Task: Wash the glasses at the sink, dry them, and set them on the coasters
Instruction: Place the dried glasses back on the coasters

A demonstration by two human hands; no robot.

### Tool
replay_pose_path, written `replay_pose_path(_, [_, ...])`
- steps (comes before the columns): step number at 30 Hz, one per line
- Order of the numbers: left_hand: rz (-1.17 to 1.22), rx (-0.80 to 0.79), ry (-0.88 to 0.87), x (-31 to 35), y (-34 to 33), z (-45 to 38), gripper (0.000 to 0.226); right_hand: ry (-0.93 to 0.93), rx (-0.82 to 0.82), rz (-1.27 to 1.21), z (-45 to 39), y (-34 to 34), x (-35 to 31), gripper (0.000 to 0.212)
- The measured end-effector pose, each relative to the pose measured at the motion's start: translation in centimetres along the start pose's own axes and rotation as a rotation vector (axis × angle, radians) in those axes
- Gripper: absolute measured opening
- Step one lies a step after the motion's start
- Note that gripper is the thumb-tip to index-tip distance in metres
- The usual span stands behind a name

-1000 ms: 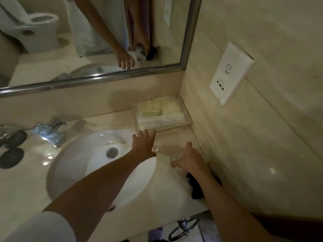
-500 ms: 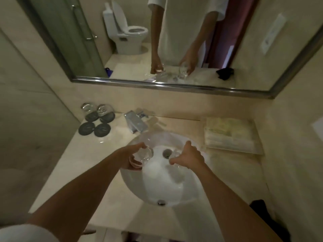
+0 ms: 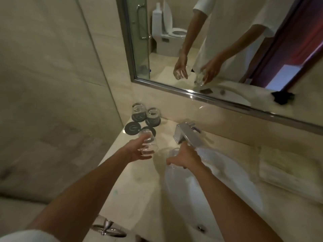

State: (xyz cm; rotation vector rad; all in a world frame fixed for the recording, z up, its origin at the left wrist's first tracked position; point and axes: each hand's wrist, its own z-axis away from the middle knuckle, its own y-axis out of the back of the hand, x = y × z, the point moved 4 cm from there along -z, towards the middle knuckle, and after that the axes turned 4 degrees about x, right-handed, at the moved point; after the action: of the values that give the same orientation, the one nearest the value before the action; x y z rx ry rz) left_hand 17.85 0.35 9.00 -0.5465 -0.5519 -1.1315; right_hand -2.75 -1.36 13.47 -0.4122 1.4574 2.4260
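Since half a second ago both hands have left the space over the basin and swung toward the counter's far left corner, each carrying a glass. The left hand (image 3: 135, 151) now has its grip wrapped round one glass (image 3: 148, 144), held tilted just above the counter (image 3: 132, 186) beside the near right coaster (image 3: 151, 131). The right hand (image 3: 185, 157) grips a second glass (image 3: 173, 153) over the sink's (image 3: 227, 180) left rim, just under the chrome faucet (image 3: 187, 134). Four dark round coasters sit in a two-by-two cluster at that far left corner. The two far ones each carry a glass (image 3: 139, 109) (image 3: 153, 114); the near left coaster (image 3: 132, 128) is bare. That makes four glasses in all. A folded towel (image 3: 286, 170) lies on the counter right of the sink.
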Motion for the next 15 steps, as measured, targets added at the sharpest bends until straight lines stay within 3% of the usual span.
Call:
replay_pose_path(2, [-0.051, 0.092, -0.053, 0.7, 1.7, -0.9, 0.045, 0.012, 0.006, 0.02, -0.8, -0.1, -1.8, 0.12])
replay_pose_path(6, [-0.195, 0.268, -0.269, 2.6, 4.0, -2.4, 0.019, 0.01, 0.018, 0.039, -2.5, -0.2, -4.5, 0.107])
replay_pose_path(8, [-0.199, 0.296, -0.307, 3.1, 4.8, -3.2, 0.023, -0.005, 0.008, 0.042, -3.5, -0.5, -5.3, 0.107])
replay_pose_path(15, [-0.021, 0.078, -0.146, 3.0, 7.3, -7.3, 0.03, -0.032, -0.001, 0.039, -6.7, -1.5, -7.1, 0.099])
